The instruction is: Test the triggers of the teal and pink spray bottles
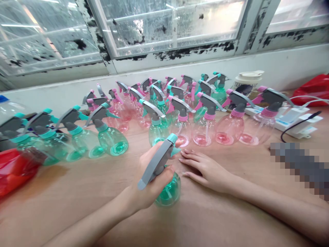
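My left hand is wrapped round the neck of a green spray bottle with a grey head and teal nozzle. The bottle is upright, and its neck is partly hidden by my fingers. To its right, my right hand lies flat on the table, fingers stretched out and holding nothing. Just beyond my hands stands another green spray bottle, beside a row of pink spray bottles. More green spray bottles form a row on the left.
Several pink and green bottles crowd the back, below the window. At the right are a white power strip with cables and a lidded cup. Red plastic bags lie at the left and far right.
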`<state>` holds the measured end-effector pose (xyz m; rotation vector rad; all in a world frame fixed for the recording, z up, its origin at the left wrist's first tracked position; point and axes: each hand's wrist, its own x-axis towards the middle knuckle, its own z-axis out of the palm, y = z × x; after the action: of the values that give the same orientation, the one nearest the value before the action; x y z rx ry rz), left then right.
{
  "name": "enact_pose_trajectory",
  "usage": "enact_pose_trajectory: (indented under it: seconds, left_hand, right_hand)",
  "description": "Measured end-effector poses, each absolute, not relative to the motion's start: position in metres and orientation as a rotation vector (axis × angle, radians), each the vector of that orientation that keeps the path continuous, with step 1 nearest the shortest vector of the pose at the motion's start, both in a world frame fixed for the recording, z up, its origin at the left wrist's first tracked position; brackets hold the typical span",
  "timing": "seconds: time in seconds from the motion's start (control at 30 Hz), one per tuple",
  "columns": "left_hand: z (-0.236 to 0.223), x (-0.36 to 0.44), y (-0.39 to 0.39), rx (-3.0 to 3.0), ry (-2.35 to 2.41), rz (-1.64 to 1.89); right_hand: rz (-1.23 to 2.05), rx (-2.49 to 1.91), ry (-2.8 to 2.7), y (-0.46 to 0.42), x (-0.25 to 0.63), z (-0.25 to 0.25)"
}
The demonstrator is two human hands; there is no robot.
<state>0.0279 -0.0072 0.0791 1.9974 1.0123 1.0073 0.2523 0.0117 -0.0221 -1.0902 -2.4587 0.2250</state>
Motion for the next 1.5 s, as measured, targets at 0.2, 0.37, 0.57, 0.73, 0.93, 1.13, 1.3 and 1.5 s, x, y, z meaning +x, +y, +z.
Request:
enact_pose_trajectory:
  seconds: [0.2, 0.37, 0.57, 0.73, 0.93, 1.13, 1.3, 1.5]
  left_hand:
    - [0.079, 0.028, -0.009, 1.983, 1.014, 1.02]
    - [0.08, 0.029, -0.01, 1.95, 1.047, 1.001]
    - [0.082, 0.03, -0.008, 1.907, 1.074, 1.019]
    - [0.087, 0.028, -0.008, 1.919, 1.066, 0.958]
    - [0.087, 0.025, -0.005, 1.999, 1.023, 0.945]
    - [0.09, 0.031, -0.006, 2.041, 1.075, 0.95]
    - [0.09, 0.035, -0.007, 2.073, 1.145, 0.972]
    - [0.09, 0.037, -0.005, 2.086, 1.167, 1.023]
  right_hand:
    - [0.224, -1.084, -2.455, 0.012, 0.252, -0.021]
    - [0.253, -1.066, -2.417, 0.011, 0.252, -0.022]
    - [0.267, -1.055, -2.384, 0.011, 0.252, -0.022]
    - [0.257, -1.071, -2.412, 0.011, 0.252, -0.022]
    - [0.26, -1.069, -2.403, 0.011, 0.252, -0.023]
    - [0.28, -1.056, -2.398, 0.011, 0.252, -0.022]
    - [0.284, -1.03, -2.368, 0.012, 0.252, -0.023]
    - [0.283, -1.024, -2.377, 0.013, 0.251, -0.023]
